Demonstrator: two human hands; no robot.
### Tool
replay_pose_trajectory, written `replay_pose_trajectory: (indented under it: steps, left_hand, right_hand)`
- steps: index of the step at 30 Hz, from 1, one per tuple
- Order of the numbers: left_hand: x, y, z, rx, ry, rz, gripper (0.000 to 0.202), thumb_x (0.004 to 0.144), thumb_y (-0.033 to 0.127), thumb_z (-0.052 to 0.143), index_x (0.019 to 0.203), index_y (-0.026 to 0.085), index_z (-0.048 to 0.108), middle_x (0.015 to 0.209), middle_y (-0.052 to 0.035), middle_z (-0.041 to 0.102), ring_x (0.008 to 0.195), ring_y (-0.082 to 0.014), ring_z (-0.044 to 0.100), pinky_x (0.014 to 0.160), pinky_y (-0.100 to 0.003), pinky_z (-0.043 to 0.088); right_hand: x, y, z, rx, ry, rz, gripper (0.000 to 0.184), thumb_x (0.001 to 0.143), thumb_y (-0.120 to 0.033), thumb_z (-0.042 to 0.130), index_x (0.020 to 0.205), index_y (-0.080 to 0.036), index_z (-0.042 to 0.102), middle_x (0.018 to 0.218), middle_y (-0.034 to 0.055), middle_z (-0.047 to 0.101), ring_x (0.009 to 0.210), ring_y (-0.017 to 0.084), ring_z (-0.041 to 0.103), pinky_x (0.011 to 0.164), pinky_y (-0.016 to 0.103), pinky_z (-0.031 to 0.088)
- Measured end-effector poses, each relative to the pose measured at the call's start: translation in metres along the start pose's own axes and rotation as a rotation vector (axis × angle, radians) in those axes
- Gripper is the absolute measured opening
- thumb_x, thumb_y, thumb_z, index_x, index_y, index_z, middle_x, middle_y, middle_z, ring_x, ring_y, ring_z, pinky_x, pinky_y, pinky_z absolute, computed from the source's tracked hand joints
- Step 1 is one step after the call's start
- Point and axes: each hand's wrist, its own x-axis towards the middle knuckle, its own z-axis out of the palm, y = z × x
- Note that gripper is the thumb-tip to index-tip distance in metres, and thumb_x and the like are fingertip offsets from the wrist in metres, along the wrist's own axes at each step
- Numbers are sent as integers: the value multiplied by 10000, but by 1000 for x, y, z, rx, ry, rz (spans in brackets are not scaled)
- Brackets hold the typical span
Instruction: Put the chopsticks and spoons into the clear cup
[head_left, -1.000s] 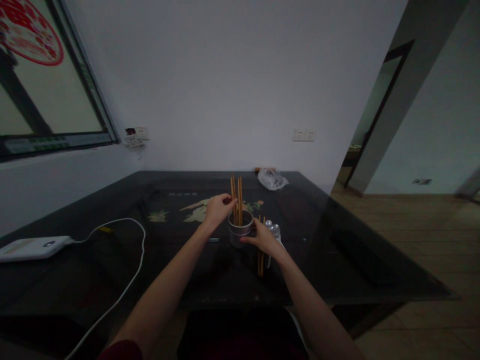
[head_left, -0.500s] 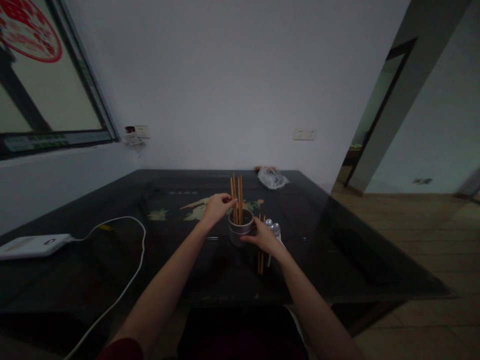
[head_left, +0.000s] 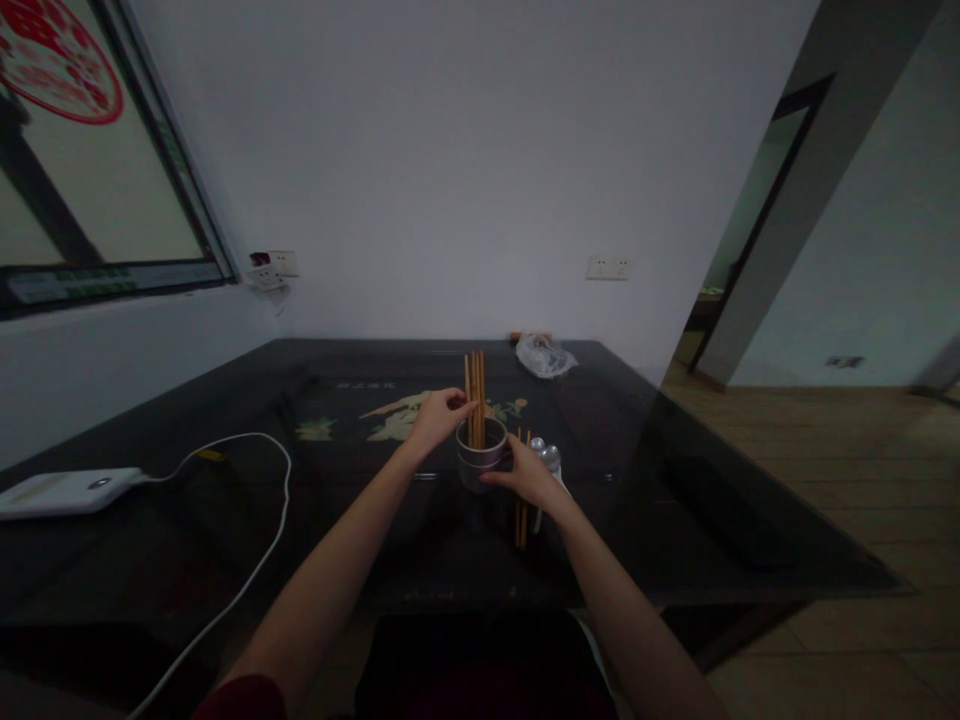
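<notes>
A small metal cup (head_left: 480,463) stands on the dark table (head_left: 375,540) with several wooden chopsticks (head_left: 475,385) upright in it. My left hand (head_left: 437,417) pinches those chopsticks at about mid-height, fingers closed on them. My right hand (head_left: 529,476) wraps round the right side of the cup and holds it. Two more chopsticks (head_left: 521,520) lie flat on the table under my right hand. Two shiny spoons (head_left: 551,459) lie just right of that hand.
A white power bank (head_left: 64,491) with a looping white cable (head_left: 259,540) lies at the left. A clear plastic bag (head_left: 544,356) sits at the table's far edge. The table's right edge borders a wooden floor and a doorway.
The chopsticks in the cup have been drawn closer together and stand more upright. Both hands stay almost where they were.
</notes>
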Motion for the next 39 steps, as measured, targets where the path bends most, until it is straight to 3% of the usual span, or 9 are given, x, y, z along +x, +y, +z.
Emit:
replay_pose_trajectory:
  steps: [13, 25, 39]
  left_hand:
    - [2, 0, -2, -47, 41, -23, 216, 737, 349, 618, 751, 141, 673, 748, -63, 698, 702, -185, 639, 640, -272, 477]
    - [0, 0, 3, -57, 90, -29, 231, 762, 346, 598, 782, 134, 687, 792, -75, 713, 727, -192, 650, 664, -275, 480]
    - [-1, -1, 7, -50, 56, -43, 222, 759, 340, 613, 817, 136, 680, 810, -80, 713, 729, -192, 652, 661, -274, 484]
  right_hand:
    - [-2, -7, -1, -28, 1, 35, 554, 609, -227, 786, 1085, -146, 514, 1009, 78, 638, 896, 190, 622, 788, 322, 486]
    - [2, 5, 1, -50, 2, 10, 539, 607, -259, 788, 1066, -153, 525, 1027, 82, 636, 918, 198, 609, 801, 330, 475]
    - [4, 10, 2, -69, 5, -3, 612, 605, -287, 793, 1133, -149, 515, 1048, 95, 636, 935, 208, 603, 814, 340, 468]
